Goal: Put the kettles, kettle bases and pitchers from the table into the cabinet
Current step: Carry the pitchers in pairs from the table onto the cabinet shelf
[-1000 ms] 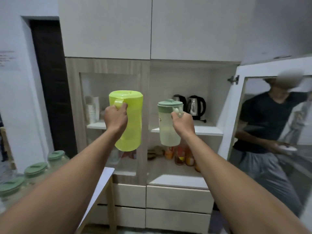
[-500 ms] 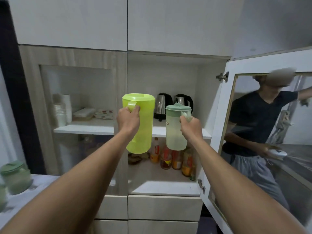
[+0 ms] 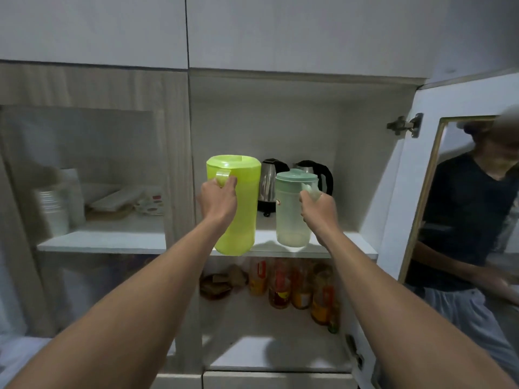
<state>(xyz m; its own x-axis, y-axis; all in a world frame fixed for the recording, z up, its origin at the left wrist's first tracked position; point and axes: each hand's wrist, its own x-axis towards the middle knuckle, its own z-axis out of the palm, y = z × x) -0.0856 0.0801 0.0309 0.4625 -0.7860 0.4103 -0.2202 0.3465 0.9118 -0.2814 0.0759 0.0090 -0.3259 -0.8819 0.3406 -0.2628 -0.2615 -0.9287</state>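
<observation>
My left hand [image 3: 218, 201] grips the handle of a lime-green pitcher [image 3: 238, 214], held at the front edge of the cabinet's upper shelf [image 3: 345, 242]. My right hand [image 3: 318, 210] grips the handle of a smaller clear pitcher with a pale green lid [image 3: 292, 214], its base just over the same shelf. Behind them, at the back of the shelf, stand two steel kettles with black handles: one [image 3: 268, 183] partly hidden by the green pitcher, the other [image 3: 323, 172] behind the clear pitcher.
The open glass door [image 3: 415, 197] swings out at the right and mirrors a person. Bottles and jars [image 3: 297, 287] fill the lower shelf. Behind the closed left glass door [image 3: 174, 164] are stacked cups [image 3: 53, 209] and trays. Drawers [image 3: 275, 380] sit below.
I have come closer to the cabinet and both pitchers have moved forward, from in front of the shelf to its front edge. The table at the left has left the view.
</observation>
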